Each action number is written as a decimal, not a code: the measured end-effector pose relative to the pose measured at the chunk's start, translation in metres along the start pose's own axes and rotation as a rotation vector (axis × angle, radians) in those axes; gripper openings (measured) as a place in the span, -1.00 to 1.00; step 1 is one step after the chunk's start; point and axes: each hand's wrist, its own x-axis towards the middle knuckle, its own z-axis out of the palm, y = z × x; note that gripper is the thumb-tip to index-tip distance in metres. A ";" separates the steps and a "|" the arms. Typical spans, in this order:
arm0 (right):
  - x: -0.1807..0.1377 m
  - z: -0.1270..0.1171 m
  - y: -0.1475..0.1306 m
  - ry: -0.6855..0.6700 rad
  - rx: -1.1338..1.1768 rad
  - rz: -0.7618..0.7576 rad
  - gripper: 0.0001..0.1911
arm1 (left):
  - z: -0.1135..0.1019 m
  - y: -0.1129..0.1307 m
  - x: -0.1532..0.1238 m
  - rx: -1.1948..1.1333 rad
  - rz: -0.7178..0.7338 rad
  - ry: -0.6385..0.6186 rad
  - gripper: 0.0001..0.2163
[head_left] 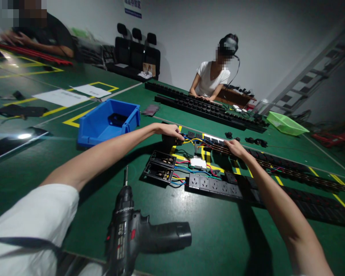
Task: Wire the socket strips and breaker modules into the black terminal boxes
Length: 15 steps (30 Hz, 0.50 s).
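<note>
My left hand (170,132) reaches far forward, fingers curled round a small black module (170,141) at the end of coloured wires (189,141). My right hand (234,147) is closed on the near end of a long black power strip (287,168) with exposed brass rails. Between and below them lie two open black boxes (160,165), a white terminal block (198,162) and a row of black sockets (215,184) joined by red, blue and yellow wires.
A black cordless screwdriver (138,230) lies on the green table (212,237) near me. A blue bin (107,122) stands at left, a green tray (285,124) far right. A person in white (211,78) works on long black strips (206,107) opposite; another person (40,34) sits far left.
</note>
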 end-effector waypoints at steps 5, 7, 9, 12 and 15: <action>-0.004 0.002 -0.002 0.031 -0.026 -0.011 -0.43 | -0.001 0.005 0.000 -0.026 -0.030 -0.074 -0.47; -0.006 0.004 -0.002 0.045 -0.041 -0.016 -0.43 | -0.001 0.004 0.002 -0.015 -0.025 -0.075 -0.49; -0.008 0.004 -0.002 0.068 -0.059 -0.020 -0.43 | -0.002 0.002 0.004 0.004 -0.017 -0.061 -0.49; -0.010 0.005 -0.002 0.128 -0.092 -0.030 -0.41 | -0.003 0.000 0.005 0.042 -0.010 -0.021 -0.49; -0.012 0.006 -0.005 0.225 -0.135 -0.031 -0.40 | -0.003 -0.001 0.006 0.089 0.006 0.050 -0.50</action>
